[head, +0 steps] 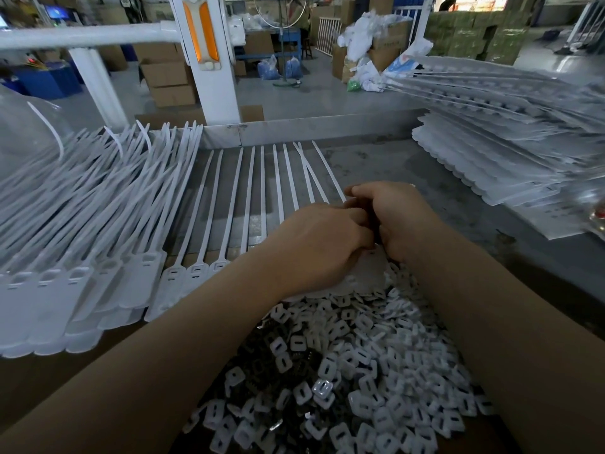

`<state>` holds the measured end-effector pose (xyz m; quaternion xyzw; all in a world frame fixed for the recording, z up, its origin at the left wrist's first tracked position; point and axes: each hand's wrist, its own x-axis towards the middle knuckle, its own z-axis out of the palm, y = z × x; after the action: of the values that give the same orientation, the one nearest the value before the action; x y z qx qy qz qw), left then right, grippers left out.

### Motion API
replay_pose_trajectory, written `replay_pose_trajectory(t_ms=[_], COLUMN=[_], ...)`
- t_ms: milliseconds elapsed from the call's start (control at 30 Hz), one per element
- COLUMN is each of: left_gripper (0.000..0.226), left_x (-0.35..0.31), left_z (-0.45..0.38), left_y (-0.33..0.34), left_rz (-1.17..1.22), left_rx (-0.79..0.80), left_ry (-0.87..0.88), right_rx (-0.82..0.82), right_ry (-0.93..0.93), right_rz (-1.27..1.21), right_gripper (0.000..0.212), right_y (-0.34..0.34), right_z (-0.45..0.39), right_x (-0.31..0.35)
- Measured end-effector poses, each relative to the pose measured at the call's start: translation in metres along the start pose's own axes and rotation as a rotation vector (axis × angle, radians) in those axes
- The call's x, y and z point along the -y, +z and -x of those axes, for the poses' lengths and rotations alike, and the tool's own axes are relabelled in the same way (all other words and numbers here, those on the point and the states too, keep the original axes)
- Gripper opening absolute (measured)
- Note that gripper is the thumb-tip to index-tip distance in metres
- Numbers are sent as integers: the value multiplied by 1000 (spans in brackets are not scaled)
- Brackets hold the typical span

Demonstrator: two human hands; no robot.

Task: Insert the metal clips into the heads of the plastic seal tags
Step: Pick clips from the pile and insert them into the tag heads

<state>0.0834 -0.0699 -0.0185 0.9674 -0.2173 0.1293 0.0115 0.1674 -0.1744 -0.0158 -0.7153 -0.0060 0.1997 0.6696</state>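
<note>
A strip of white plastic seal tags (209, 237) lies across the metal table, heads toward me and tails pointing away. My left hand (314, 244) and my right hand (396, 217) meet over the heads at the strip's right end, fingers curled and pressed together. Whatever they pinch is hidden between them. Just below my hands lies a heap of small white plastic caps (376, 362) mixed with dark metal clips (258, 365).
A thick stack of seal tag strips (65, 231) fills the left of the table. Another stack of flat strips (510, 149) lies at the right. A metal table rim (320, 129) runs along the back. Cardboard boxes and bags stand on the floor beyond.
</note>
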Motion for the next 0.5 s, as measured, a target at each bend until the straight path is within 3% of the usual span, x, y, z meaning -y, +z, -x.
replay_pose_trajectory(t_ms=[400,500], left_gripper=[31,30], left_x=[5,9], left_z=[4,6], left_y=[1,-1], left_rz=[-6,14], left_rx=[-39,20], left_ry=[18,1], right_rx=[6,-5], right_ry=[7,20], right_rz=[16,32], right_gripper=[19,15], right_y=[1,3], right_z=[3,4], right_x=[2,3])
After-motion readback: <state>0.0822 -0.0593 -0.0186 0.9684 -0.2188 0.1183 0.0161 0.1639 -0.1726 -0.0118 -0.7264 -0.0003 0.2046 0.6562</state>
